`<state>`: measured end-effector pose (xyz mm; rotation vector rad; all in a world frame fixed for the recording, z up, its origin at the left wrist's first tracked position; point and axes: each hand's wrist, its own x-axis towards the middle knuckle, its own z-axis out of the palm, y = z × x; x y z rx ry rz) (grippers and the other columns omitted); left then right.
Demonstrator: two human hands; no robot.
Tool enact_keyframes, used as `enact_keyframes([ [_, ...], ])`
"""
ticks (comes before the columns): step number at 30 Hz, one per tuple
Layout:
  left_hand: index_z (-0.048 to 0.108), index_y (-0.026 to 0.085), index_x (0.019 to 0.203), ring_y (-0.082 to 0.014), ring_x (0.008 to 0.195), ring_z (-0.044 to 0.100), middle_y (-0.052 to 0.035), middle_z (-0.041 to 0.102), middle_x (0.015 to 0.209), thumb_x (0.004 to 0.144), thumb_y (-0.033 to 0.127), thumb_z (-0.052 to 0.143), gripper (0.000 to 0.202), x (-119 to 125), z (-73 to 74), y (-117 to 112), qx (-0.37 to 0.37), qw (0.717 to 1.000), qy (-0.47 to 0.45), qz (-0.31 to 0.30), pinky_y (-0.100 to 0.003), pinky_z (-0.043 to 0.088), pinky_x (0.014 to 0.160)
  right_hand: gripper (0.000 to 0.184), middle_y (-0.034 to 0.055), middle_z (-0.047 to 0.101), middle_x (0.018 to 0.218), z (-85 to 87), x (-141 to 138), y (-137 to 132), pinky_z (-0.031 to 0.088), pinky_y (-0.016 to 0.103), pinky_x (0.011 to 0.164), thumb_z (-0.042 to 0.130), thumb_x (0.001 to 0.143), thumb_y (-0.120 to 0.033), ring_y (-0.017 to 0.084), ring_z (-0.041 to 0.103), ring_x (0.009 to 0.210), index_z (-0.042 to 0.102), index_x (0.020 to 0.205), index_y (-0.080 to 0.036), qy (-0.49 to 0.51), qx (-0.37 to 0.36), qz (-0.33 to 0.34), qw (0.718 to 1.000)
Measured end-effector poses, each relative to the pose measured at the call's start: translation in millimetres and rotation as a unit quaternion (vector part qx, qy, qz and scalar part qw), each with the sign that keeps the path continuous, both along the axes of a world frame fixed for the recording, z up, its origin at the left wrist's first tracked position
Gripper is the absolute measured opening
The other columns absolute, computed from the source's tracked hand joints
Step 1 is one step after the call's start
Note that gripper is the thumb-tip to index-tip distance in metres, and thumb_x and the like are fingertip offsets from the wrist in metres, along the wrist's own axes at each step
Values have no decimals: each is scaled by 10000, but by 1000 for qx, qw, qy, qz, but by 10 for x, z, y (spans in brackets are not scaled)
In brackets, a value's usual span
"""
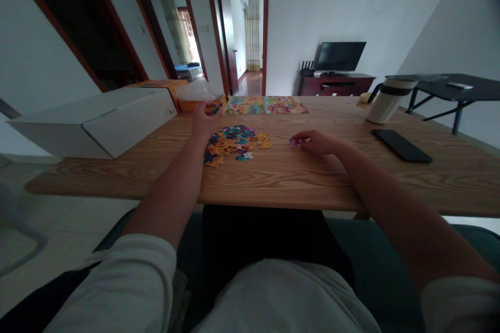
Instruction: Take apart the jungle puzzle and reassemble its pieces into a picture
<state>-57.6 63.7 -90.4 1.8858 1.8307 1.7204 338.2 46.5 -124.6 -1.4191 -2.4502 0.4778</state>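
My left hand (205, 118) is raised by the front of an open orange box (188, 105), its fingers closed on a small dark, greenish jigsaw piece (214, 110). Below it on the table spreads a heap of loose jigsaw pieces (234, 141), orange, teal, purple and dark blue. A few orange pieces (263, 140) lie at the heap's right side. Farther right, my right hand (317, 142) rests low over the table, its fingertips pinching a purple jigsaw piece (295, 143). Whether that is one piece or more cannot be made out.
A long white box (128, 119) stands on the wooden table (297, 182) at the left. Behind the heap lies a colourful picture sheet (265, 105). To the right are a black phone (401, 145) and a pale mug with a dark handle (390, 101).
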Motion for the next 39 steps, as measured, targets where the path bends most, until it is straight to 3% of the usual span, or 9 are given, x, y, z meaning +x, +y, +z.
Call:
enact_keyframes([
  [6, 691, 166, 941, -181, 889, 651, -32, 719, 969, 809, 394, 768, 275, -28, -12, -5, -56, 998, -14, 0, -296, 501, 856, 431, 95, 754, 1159, 10, 2, -6, 519, 375, 965, 620, 898, -241, 239, 691, 1031, 694, 1322, -224, 2, -8, 2, 1000],
  [9, 704, 185, 947, -205, 902, 673, -48, 736, 979, 758, 381, 811, 293, 64, -47, -50, -116, 991, 6, -68, -323, 521, 849, 423, 101, 756, 1144, 6, 4, -7, 520, 379, 963, 635, 906, -284, 239, 693, 1012, 697, 1319, -217, 4, -8, -6, 1000],
  [13, 700, 166, 1048, -220, 912, 692, -90, 741, 984, 821, 306, 731, 269, 177, -96, -76, -195, 969, 63, -136, -330, 544, 798, 404, 98, 756, 1137, -14, 8, 11, 526, 378, 952, 627, 923, -293, 234, 694, 999, 695, 1314, -216, 5, -10, -8, 1000],
  [16, 718, 190, 1094, -241, 1053, 670, -94, 729, 1127, 832, 296, 699, 283, 216, -95, -91, -243, 942, 190, -132, -352, 520, 921, 373, 97, 747, 1176, -19, 9, 19, 526, 367, 960, 626, 928, -305, 231, 689, 1025, 709, 1282, -222, 9, -11, -4, 1000],
  [18, 722, 224, 1152, -260, 1126, 646, -81, 711, 1217, 812, 384, 730, 376, 228, -78, -116, -281, 912, 259, -149, -362, 494, 980, 372, 105, 742, 1193, -16, 12, 19, 527, 372, 963, 640, 923, -325, 239, 685, 1041, 715, 1270, -216, 15, -12, 3, 1000],
  [24, 676, 241, 1289, -282, 1159, 633, -81, 685, 1299, 698, 641, 776, 720, 275, -30, -214, -325, 854, 332, -234, -357, 476, 993, 405, 94, 754, 1125, -15, 25, 6, 533, 371, 936, 640, 923, -383, 234, 692, 995, 701, 1290, -222, 10, -13, 10, 1000],
  [31, 685, 239, 1265, -254, 997, 671, -78, 730, 1150, 740, 589, 747, 634, 342, 4, -251, -317, 849, 359, -223, -334, 501, 846, 420, 85, 757, 1136, -22, -28, -42, 531, 357, 922, 682, 881, -310, 226, 696, 978, 696, 1289, -210, 19, -6, 4, 1000],
  [36, 673, 220, 1271, -210, 913, 683, -68, 747, 1092, 795, 371, 709, 500, 383, 4, -250, -299, 863, 349, -207, -296, 504, 788, 490, 90, 748, 1172, -36, -88, -64, 530, 359, 940, 727, 838, -288, 230, 697, 994, 677, 1319, -209, 41, -11, 17, 999],
  [39, 720, 204, 1161, -197, 855, 675, -64, 755, 1017, 813, 271, 664, 359, 407, 34, -279, -269, 881, 350, -171, -288, 494, 760, 504, 94, 753, 1129, -28, -98, -79, 535, 359, 923, 725, 845, -302, 228, 703, 958, 668, 1334, -198, 36, -19, 6, 999],
])
